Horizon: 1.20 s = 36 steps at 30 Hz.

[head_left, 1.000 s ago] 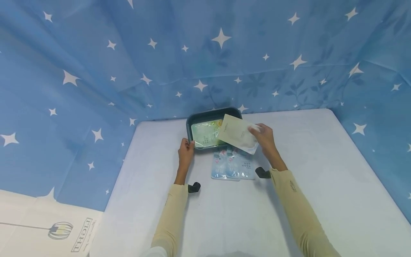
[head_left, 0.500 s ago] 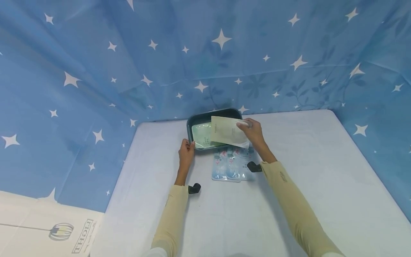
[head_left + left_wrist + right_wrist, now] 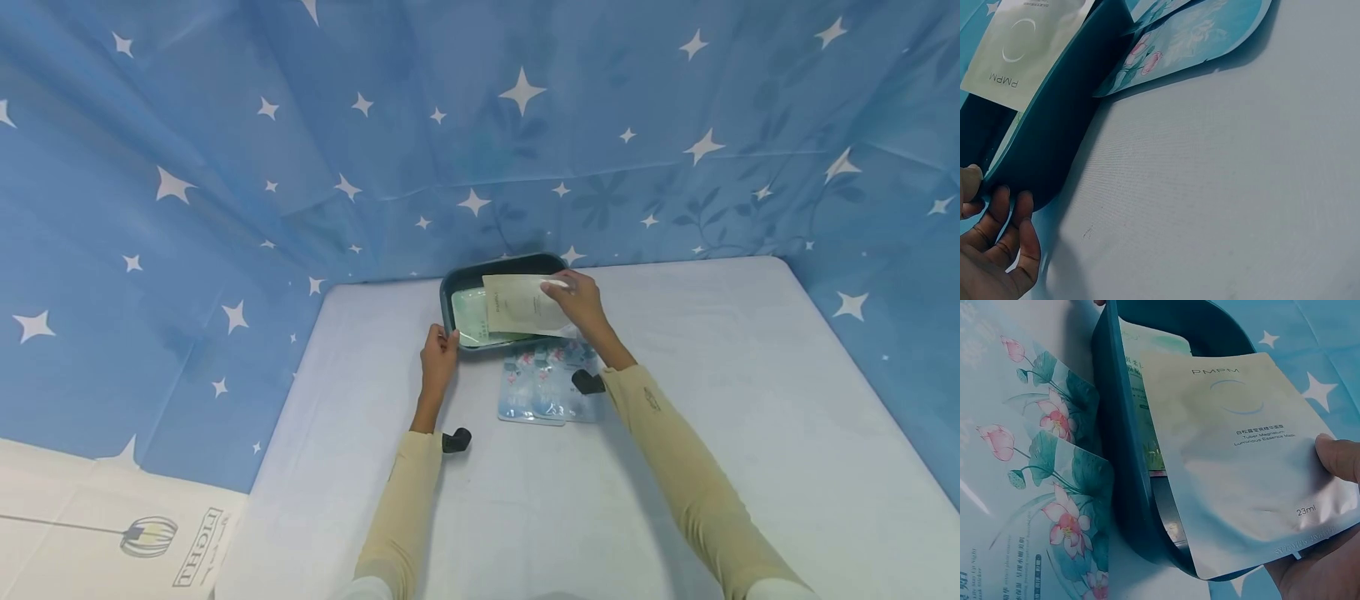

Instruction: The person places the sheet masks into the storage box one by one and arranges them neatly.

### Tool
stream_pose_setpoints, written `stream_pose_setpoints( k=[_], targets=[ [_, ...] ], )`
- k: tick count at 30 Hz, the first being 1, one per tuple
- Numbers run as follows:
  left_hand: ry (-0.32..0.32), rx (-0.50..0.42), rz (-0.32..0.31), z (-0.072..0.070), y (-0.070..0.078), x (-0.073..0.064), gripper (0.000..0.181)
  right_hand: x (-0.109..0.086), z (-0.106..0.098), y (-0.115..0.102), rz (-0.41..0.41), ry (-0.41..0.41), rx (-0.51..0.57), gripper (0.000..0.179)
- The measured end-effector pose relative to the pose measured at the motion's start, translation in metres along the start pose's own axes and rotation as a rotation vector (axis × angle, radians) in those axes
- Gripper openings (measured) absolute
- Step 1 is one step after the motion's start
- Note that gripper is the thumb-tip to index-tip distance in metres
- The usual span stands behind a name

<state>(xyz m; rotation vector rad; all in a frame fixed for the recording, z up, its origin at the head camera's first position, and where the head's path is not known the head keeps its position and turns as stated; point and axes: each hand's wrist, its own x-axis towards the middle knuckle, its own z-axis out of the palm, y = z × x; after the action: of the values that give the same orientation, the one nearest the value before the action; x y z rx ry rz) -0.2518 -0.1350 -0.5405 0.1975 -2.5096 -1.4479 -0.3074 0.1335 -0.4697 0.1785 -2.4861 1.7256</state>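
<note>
Over a dark teal plastic bin (image 3: 468,277) my right hand (image 3: 581,302) pinches a cream face mask sachet (image 3: 1229,462) by its end, thumb on top. The sachet is marked PMPM and hangs at a tilt across the bin's opening. Part of a green sachet (image 3: 470,315) shows inside the bin beneath it; the rest is covered. At the bin's near left corner, my left hand (image 3: 438,360) grips the rim, thumb inside and fingers outside, as the left wrist view (image 3: 997,244) shows.
Two blue sachets with lotus flowers (image 3: 531,400) lie overlapping on the white-covered table (image 3: 517,500), just in front of the bin. A blue star-patterned cloth (image 3: 480,150) hangs behind the table and at its sides.
My right hand has carried the cream sachet leftward, from the bin's right side to over its opening, covering more of the green sachet. My left hand stays on the rim.
</note>
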Motion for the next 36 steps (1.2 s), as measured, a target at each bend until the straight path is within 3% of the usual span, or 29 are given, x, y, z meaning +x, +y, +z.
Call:
stream_pose_setpoints(
  k=[8,21,31,36],
  targets=[
    [-0.003,-0.003,-0.006,-0.001,-0.002,-0.001,0.019,0.005,0.007,0.002,-0.004,-0.028,-0.019,0.035],
    [0.002,0.0,-0.016,-0.001,-0.003,-0.003,0.019,0.008,0.016,0.005,0.069,-0.106,-0.058,0.036],
    [0.001,-0.019,0.008,0.0,-0.001,-0.002,0.02,0.01,0.024,0.005,0.111,-0.12,0.005,0.04],
    [0.006,-0.018,0.014,0.0,-0.001,-0.002,0.02,0.013,0.031,0.006,0.09,-0.1,0.048,0.037]
  ],
)
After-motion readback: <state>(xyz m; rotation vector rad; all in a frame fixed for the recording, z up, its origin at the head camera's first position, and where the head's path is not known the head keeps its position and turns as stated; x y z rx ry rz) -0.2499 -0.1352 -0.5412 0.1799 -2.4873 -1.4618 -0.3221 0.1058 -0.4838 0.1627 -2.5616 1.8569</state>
